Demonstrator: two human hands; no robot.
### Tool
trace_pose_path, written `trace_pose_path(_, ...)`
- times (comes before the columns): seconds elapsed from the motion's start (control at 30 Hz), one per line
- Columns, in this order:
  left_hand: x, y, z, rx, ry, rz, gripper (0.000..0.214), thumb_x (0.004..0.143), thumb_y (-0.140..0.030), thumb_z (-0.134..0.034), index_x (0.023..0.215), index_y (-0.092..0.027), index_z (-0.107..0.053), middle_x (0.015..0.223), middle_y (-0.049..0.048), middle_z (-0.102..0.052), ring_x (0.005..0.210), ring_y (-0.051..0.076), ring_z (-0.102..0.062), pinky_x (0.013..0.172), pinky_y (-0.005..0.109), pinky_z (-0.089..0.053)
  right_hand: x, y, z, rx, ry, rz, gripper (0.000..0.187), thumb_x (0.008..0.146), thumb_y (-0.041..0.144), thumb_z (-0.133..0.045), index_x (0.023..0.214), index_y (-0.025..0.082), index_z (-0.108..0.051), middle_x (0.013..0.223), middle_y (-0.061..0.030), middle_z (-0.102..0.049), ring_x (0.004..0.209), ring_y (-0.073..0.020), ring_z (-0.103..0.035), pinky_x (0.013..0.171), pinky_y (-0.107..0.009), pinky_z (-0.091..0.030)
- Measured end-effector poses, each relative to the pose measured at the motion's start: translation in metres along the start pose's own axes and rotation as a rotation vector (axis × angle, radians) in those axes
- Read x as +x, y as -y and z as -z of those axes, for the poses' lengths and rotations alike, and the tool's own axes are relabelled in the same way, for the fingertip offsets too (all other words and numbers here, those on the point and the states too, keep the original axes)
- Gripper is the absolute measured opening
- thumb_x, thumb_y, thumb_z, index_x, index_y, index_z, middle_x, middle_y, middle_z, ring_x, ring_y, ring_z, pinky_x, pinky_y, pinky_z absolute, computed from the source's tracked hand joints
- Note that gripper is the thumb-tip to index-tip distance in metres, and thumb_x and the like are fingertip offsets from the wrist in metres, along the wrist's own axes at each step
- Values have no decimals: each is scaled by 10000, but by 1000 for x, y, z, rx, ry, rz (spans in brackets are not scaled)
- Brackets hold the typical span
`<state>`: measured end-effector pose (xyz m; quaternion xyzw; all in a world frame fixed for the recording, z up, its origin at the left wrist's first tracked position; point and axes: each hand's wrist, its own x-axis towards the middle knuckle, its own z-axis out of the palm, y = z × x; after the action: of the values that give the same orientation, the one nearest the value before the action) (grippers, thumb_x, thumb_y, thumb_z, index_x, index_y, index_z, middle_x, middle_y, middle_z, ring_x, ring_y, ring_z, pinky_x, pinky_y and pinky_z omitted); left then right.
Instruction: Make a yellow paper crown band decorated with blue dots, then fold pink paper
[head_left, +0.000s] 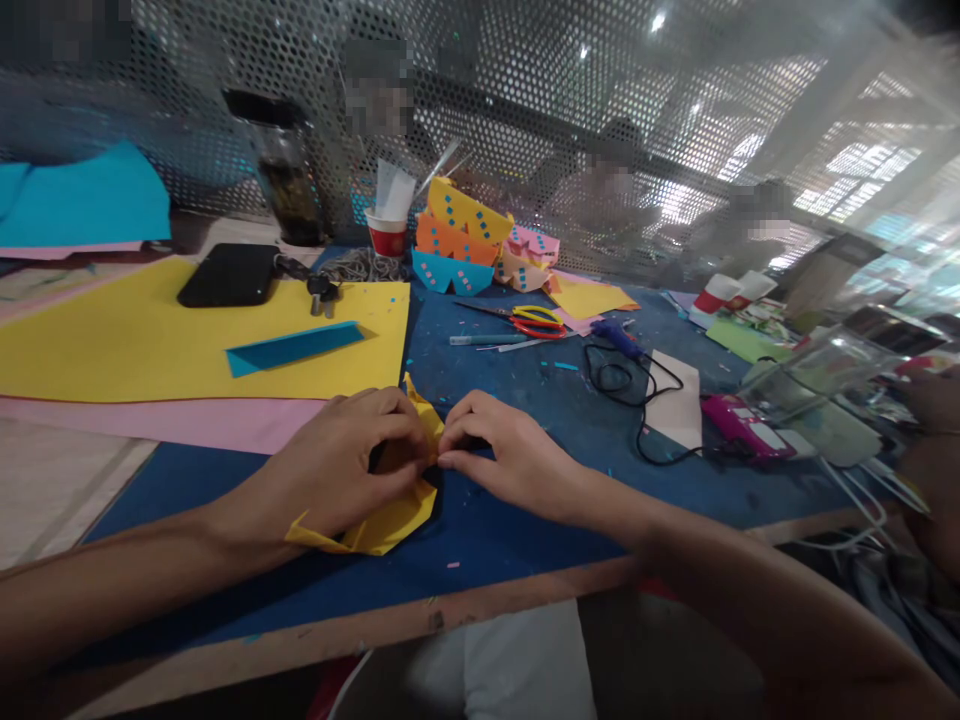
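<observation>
A folded piece of yellow paper is between my two hands, just above the blue table top near its front edge. My left hand curls over it, with thumb and fingers closed on the paper. From the other side, my right hand pinches the paper's edge, its thumb and fingertips together. Part of the paper lies hidden under my left palm. A narrow folded strip of blue paper rests beyond my left hand on a large yellow sheet.
Scissors, a teal pen and decorated paper shapes lie ahead. A blue glue gun with a black cord is right. A black phone, keys, a bottle and a cup stand at back left.
</observation>
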<state>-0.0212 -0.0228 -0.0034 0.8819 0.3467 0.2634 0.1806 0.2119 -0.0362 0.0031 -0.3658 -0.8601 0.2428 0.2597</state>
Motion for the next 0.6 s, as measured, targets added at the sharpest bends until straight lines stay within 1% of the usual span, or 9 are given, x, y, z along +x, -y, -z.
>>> trace_pose_path(0.1,1,-2,1,10,17,20,124,881,-272,-635,807,-225,-723,892,37,-698,862,222,-650,760,351,-457,0,1,-1,-7,-9,-12,66,985,168,-686,930,203,-676,1084,-38,-659,1046,-167,-641,959,-322,-498)
trace_pose_path(0.27,5,-3,2,35,30,63,173,904,-285,-614,785,-217,-719,879,50,-703,848,226,-645,748,362,-442,1,5,0,-3,10,-50,74,962,137,-688,920,192,-663,1091,-40,-653,1029,-173,-643,959,-346,-499)
trace_pose_path(0.4,6,-4,1,50,32,82,147,884,-290,-645,772,-223,-713,868,41,-703,831,224,-637,735,358,-431,3,7,0,19,8,-94,113,934,114,-705,885,198,-647,1102,-32,-650,1016,-166,-642,963,-351,-497)
trace_pose_path(0.6,6,-3,-1,49,47,111,114,856,-264,-637,772,-222,-702,890,45,-701,883,246,-643,755,362,-432,4,7,-3,29,-6,-129,120,934,121,-703,869,198,-639,1107,-33,-656,1021,-166,-640,971,-359,-485)
